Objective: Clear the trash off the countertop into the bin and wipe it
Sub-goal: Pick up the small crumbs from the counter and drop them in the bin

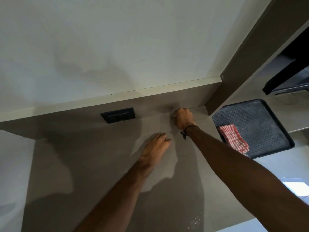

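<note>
The right hand (pixel 183 118) reaches to the far edge of the grey counter (pixel 83 164), where it meets the low backsplash, its grip closed into a fist. Whether anything is inside the fist cannot be told; no cloth or scrap shows past the fingers. The left hand (pixel 156 145) lies nearer, fingers loosely curled and palm down on the counter, holding nothing visible. No trash shows on the counter, and the bin is out of view. A red-checked cloth (pixel 233 138) lies on a dark tray (pixel 267 124) to the right, well apart from both hands. A few droplets (pixel 194 221) glisten near the front edge. By my reading the clearing is about done and this is either a last pinch at the far corner or the start of wiping. The next move likely calls for fetching the cloth from the tray.
</note>
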Demonstrator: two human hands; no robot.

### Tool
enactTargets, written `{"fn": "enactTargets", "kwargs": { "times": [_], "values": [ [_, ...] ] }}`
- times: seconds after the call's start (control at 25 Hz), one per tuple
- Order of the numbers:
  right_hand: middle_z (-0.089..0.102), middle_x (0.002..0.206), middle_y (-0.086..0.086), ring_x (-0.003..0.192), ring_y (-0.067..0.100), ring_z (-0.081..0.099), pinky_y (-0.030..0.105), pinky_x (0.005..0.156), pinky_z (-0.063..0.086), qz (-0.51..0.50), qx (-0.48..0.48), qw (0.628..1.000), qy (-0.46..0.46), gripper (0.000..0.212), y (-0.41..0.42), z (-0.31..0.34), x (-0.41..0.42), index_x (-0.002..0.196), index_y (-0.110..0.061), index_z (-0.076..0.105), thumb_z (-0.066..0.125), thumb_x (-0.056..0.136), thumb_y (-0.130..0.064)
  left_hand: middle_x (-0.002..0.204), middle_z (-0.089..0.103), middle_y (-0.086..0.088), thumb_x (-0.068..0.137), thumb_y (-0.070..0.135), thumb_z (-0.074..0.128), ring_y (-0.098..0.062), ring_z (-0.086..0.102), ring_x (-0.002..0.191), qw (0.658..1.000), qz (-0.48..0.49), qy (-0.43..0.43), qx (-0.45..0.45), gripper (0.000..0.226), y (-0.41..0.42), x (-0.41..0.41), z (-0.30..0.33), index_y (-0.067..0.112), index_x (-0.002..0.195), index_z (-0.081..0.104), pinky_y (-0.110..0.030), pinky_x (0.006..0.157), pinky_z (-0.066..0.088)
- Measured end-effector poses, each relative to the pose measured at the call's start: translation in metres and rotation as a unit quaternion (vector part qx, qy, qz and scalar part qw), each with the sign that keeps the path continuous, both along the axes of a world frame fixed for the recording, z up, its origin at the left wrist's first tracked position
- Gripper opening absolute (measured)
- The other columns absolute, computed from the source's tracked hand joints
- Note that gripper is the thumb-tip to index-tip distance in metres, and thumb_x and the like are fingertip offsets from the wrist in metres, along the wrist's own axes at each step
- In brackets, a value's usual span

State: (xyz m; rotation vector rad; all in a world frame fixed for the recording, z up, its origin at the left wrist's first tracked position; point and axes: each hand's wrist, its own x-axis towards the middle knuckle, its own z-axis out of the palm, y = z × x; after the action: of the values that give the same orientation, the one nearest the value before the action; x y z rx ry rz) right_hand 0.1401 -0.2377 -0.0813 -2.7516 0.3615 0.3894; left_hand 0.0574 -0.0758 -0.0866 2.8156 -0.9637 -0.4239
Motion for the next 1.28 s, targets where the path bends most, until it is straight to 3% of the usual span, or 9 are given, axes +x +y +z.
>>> {"fn": "enactTargets", "kwargs": {
  "times": [0.16, 0.28, 0.44, 0.72, 0.88, 1.04, 1.28],
  "values": [
    [0.067, 0.124, 0.02, 0.114, 0.041, 0.063, 0.047, 0.097, 0.055, -0.025, 0.02, 0.999, 0.015, 0.027, -0.012, 0.001, -0.031, 0.113, -0.006, 0.073, 0.055, 0.093, -0.009, 0.129, 0.056, -0.014, 0.086, -0.002, 0.063, -0.031, 0.054, 0.122, 0.998, 0.019, 0.046, -0.026, 0.039, -0.005, 0.002, 0.003, 0.009, 0.123, 0.06, -0.038, 0.099, 0.048],
    [0.067, 0.123, 0.022, 0.112, 0.042, 0.065, 0.046, 0.095, 0.057, -0.085, 0.043, 0.995, 0.023, 0.028, -0.025, 0.001, -0.063, 0.113, -0.003, 0.072, 0.055, 0.094, -0.013, 0.13, 0.057, -0.017, 0.095, 0.01, 0.052, -0.035, 0.054, 0.125, 0.996, 0.033, 0.067, -0.045, 0.027, -0.002, -0.01, -0.004, 0.005, 0.119, 0.062, -0.039, 0.101, 0.045],
    [0.064, 0.124, 0.024, 0.114, 0.043, 0.064, 0.046, 0.095, 0.056, -0.16, 0.073, 0.984, 0.042, 0.035, -0.045, 0.005, -0.108, 0.116, 0.001, 0.067, 0.062, 0.093, -0.024, 0.115, 0.061, -0.021, 0.089, 0.0, 0.053, -0.035, 0.058, 0.112, 0.987, 0.097, 0.061, -0.115, 0.02, -0.006, -0.055, -0.003, 0.001, 0.103, 0.067, -0.041, 0.098, 0.046],
    [0.078, 0.102, 0.014, 0.099, 0.031, 0.073, 0.04, 0.091, 0.061, -0.14, 0.15, 0.978, 0.032, 0.023, -0.068, 0.013, -0.217, 0.092, -0.012, 0.082, 0.082, 0.073, -0.025, 0.092, 0.068, -0.014, 0.078, -0.007, 0.055, -0.032, 0.067, 0.085, 0.955, 0.221, 0.064, -0.188, 0.024, -0.032, -0.166, 0.018, 0.008, 0.085, 0.073, -0.037, 0.079, 0.055],
    [0.079, 0.099, 0.009, 0.097, 0.027, 0.074, 0.038, 0.092, 0.06, -0.112, 0.166, 0.979, 0.021, 0.016, -0.081, 0.018, -0.275, 0.09, -0.014, 0.082, 0.073, 0.077, -0.014, 0.09, 0.071, -0.014, 0.073, -0.007, 0.053, -0.029, 0.069, 0.082, 0.925, 0.315, 0.062, -0.203, 0.03, -0.051, -0.225, 0.03, 0.01, 0.082, 0.076, -0.025, 0.074, 0.049],
    [0.077, 0.106, 0.01, 0.103, 0.029, 0.072, 0.034, 0.094, 0.058, -0.1, 0.159, 0.982, -0.011, 0.026, -0.081, 0.028, -0.273, 0.096, -0.017, 0.08, 0.071, 0.074, -0.006, 0.092, 0.071, -0.014, 0.075, -0.008, 0.05, -0.029, 0.068, 0.087, 0.906, 0.363, 0.036, -0.215, 0.033, -0.049, -0.249, 0.034, 0.01, 0.083, 0.077, -0.029, 0.078, 0.053],
    [0.065, 0.129, 0.02, 0.119, 0.039, 0.063, 0.046, 0.101, 0.054, 0.017, 0.068, 0.997, -0.029, 0.033, -0.054, 0.004, -0.211, 0.122, -0.008, 0.07, 0.059, 0.091, -0.004, 0.098, 0.069, -0.016, 0.08, -0.008, 0.053, -0.031, 0.067, 0.091, 0.917, 0.347, -0.004, -0.194, 0.031, -0.03, -0.225, 0.013, 0.011, 0.087, 0.076, -0.035, 0.084, 0.057]
  ]
}}
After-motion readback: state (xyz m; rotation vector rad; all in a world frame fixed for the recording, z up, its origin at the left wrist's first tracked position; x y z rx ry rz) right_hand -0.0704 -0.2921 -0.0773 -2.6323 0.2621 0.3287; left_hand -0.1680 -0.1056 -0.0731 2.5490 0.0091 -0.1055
